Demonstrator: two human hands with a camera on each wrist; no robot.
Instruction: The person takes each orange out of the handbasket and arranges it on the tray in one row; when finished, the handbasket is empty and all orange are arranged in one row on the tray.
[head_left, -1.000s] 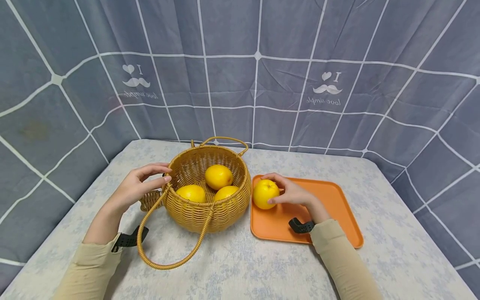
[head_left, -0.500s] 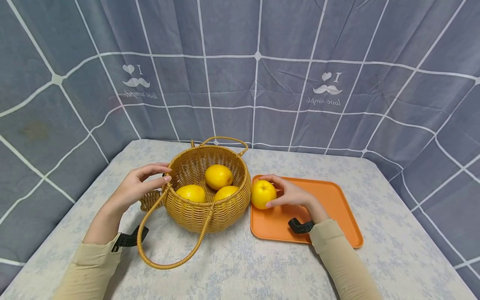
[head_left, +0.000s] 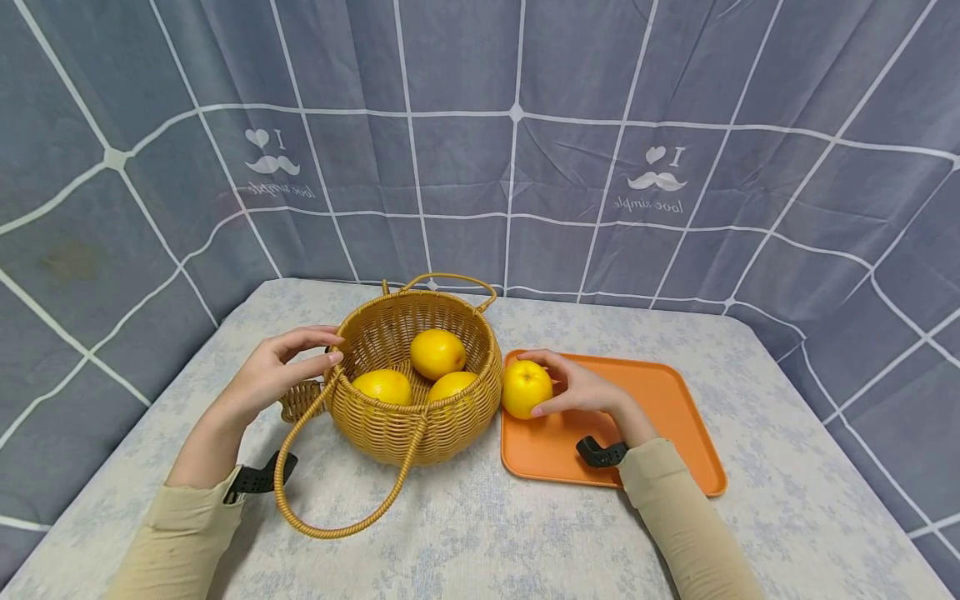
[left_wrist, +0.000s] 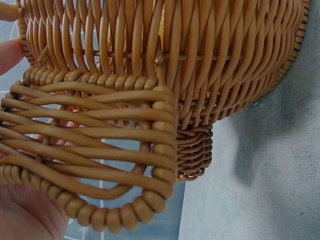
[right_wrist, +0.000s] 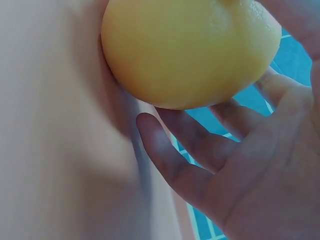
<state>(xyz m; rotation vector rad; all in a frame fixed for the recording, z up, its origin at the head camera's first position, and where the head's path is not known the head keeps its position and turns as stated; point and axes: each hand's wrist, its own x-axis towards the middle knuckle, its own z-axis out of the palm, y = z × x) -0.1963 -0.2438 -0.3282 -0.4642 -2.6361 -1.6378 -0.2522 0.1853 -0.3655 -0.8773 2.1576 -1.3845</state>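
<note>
In the head view, my right hand [head_left: 577, 387] holds a yellow apple [head_left: 527, 389], thumb at the near side and fingers behind it. The apple sits over the left end of an orange tray [head_left: 645, 400], close to the basket. The right wrist view shows the apple [right_wrist: 185, 50] with my curled fingers [right_wrist: 165, 150] beneath it. My left hand [head_left: 262, 379] grips the rim of a round wicker basket [head_left: 412, 433] at its left side. Inside lie three lemons [head_left: 437, 354]. A wicker side piece [left_wrist: 90, 145] partly hides my left hand in the left wrist view.
One basket handle [head_left: 337, 532] flops down onto the patterned tablecloth [head_left: 480, 533] in front. Another handle [head_left: 450, 277] stands at the rear rim. A grey-blue checked curtain [head_left: 465, 167] hangs behind the table.
My right hand has shifted the apple slightly left toward the basket and turned it a little, then stayed nearly still. The left hand and basket have not moved.
</note>
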